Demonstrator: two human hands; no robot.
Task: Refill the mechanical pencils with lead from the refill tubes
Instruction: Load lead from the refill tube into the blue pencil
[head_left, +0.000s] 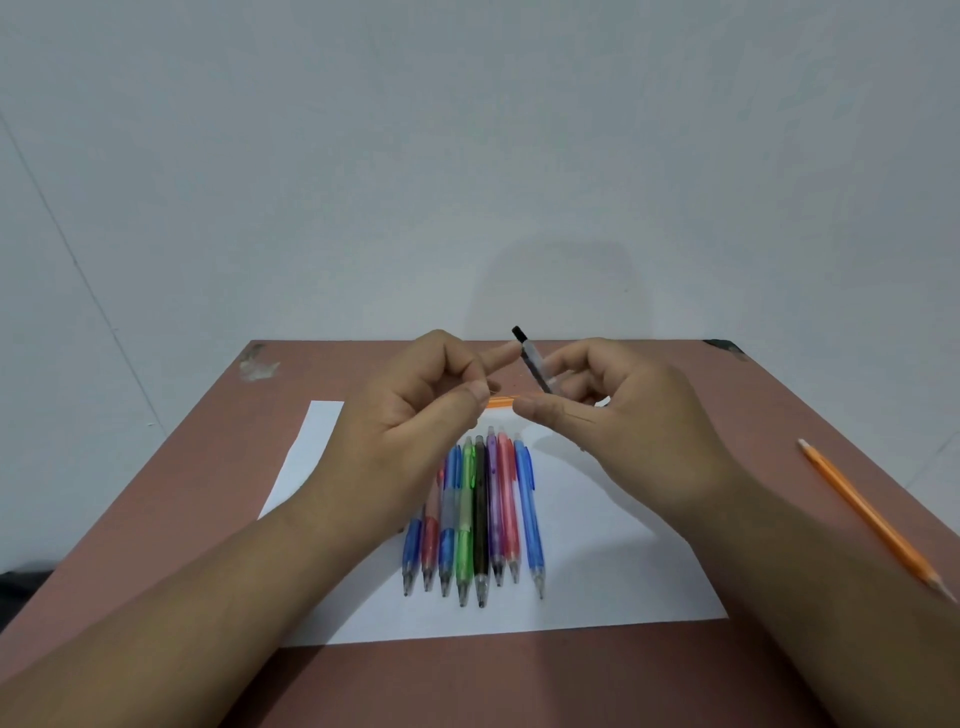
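Eight mechanical pencils lie side by side, tips toward the viewer: blue, red, blue, green, black, purple, pink, blue (far ends partly hidden). A clear refill tube with a black cap is held tilted in the air, cap end up, dark lead inside.

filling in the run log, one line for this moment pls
right hand: holds lead refill tube, black cap up | left hand: fingertips pinched beside tube, lead not discernible | mechanical pencils: row on white paper
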